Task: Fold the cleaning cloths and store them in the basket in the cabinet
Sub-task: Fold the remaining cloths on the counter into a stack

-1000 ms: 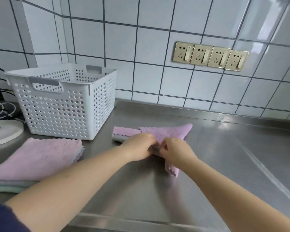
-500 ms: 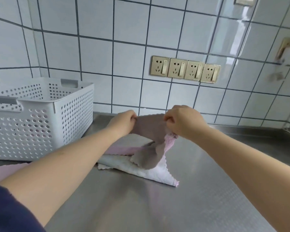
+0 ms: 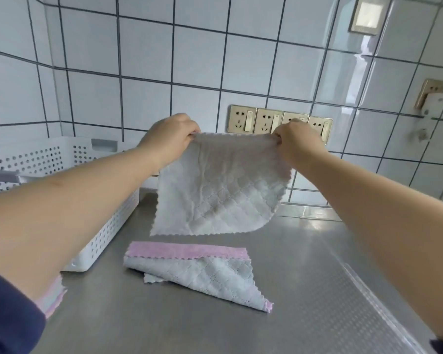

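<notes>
Both hands — left hand (image 3: 168, 139), right hand (image 3: 298, 143) — pinch grey cloth (image 3: 219, 190) top corners, spread above counter (image 3: 304, 277); folding step — next, lay flat.

The held cloth (image 3: 216, 190) is pale grey with a quilted diamond pattern. The cloth lying mid-surface (image 3: 200, 270) is grey too — pink on its folded-over side. The basket (image 3: 105, 221) is white, dotted with holes; the surface (image 3: 304, 290) is brushed grey steel — the wall tiles (image 3: 146, 52) white with dark grout.
</notes>
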`<control>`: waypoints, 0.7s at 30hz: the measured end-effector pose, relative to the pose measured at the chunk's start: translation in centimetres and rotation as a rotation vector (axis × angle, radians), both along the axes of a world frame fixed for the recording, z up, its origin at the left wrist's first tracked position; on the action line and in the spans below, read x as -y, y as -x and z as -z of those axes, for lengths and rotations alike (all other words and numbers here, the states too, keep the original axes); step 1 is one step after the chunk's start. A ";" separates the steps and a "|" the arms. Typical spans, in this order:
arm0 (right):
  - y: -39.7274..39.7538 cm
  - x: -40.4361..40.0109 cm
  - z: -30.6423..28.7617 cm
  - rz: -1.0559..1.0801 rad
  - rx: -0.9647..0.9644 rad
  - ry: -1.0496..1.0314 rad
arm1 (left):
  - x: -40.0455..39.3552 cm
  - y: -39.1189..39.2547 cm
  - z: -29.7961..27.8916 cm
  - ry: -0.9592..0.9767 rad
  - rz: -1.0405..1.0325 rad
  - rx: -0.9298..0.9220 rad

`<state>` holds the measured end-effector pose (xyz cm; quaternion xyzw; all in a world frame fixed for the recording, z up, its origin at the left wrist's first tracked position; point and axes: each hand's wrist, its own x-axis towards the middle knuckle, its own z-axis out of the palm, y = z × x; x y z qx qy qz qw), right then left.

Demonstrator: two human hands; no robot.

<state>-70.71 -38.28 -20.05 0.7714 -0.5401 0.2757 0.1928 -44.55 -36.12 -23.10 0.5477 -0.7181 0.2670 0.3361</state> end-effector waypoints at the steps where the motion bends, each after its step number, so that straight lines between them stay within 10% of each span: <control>1: -0.1 -0.3 -0.4 0.002 0.000 0.013 | -0.4 -0.1 -0.6 0.020 -0.014 -0.010; 21: 0.9 -17.7 12.6 -0.364 0.272 -0.375 | -24.1 -5.2 8.9 -0.152 -0.072 0.071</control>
